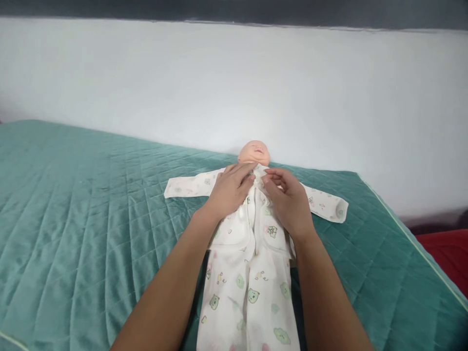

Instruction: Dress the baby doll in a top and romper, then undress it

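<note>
Doll (pixel 254 152) lies on its back on a green quilt (pixel 109 234), head at 12 o'clock near the wall (pixel 146 87), trousers (pixel 226 297) running down to 6, jacket sleeves (pixel 190 186) out at 9 and 3. The left hand (pixel 234 190) rests over the jacket (pixel 234 229) on the 9 o'clock side, fingers nearly straight; I cannot tell whether it grips any cloth. The right hand (pixel 290 202) works from the 3 o'clock side, thumb and fingertips in a narrow pinch shape at the collar (pixel 259 175); whether cloth sits between them is hidden. Lower down, the front edges hang apart. Uneven tension could leave the collar crooked, and a pull toward 12 might ride it up against the chin.
</note>
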`<state>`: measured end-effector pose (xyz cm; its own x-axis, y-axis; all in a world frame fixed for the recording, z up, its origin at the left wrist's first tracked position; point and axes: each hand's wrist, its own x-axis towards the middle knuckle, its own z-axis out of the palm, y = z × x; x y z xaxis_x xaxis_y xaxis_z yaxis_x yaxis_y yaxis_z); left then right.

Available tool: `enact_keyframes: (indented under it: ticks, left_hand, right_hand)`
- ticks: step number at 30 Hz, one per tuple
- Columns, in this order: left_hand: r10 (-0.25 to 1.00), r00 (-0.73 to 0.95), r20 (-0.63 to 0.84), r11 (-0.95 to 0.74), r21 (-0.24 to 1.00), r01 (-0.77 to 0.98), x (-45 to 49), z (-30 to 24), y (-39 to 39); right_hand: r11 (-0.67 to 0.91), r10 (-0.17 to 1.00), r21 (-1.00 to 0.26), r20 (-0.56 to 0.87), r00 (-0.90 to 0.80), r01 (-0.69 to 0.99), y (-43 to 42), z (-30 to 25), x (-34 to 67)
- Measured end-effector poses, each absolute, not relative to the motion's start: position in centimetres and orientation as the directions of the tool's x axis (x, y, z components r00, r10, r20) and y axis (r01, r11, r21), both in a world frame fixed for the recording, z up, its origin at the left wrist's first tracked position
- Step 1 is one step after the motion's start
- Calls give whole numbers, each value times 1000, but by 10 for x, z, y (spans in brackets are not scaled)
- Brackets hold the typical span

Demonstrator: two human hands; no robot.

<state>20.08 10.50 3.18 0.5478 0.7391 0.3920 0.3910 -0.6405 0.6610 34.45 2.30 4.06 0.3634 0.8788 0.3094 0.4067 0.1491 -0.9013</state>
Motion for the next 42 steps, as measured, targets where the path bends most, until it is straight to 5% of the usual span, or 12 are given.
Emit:
enact_keyframes:
  ticks: [4,9,14,20,26,35,42]
  left_hand:
    - [756,537,374,-609,703,368,201,34,103]
    - [759,531,377,-603,715,354,202,33,102]
    - [757,516,401,-606,726,324,204,30,102]
    - [812,388,436,-534,824,191,200,34,98]
    - [914,279,293,-335,935,117,179,36,78]
    - [753,574,322,-484,862,150,162,40,61]
    - [734,599,320,-514,838,182,162,43,62]
  right_hand:
    - [182,866,-760,424,264,624,29,31,347]
    - [101,915,-688,348,204,719,36,28,349]
    - [12,938,-719,249,240,695,43,30,352]
    - [114,914,-830,303,271,546,41,30,361]
    - [54,810,-863,332,483,502,17,54,349]
    - [-142,856,-647,300,422,749,-21,49,318]
    - [-175,868,-576,292,402,798,-24,46,316]
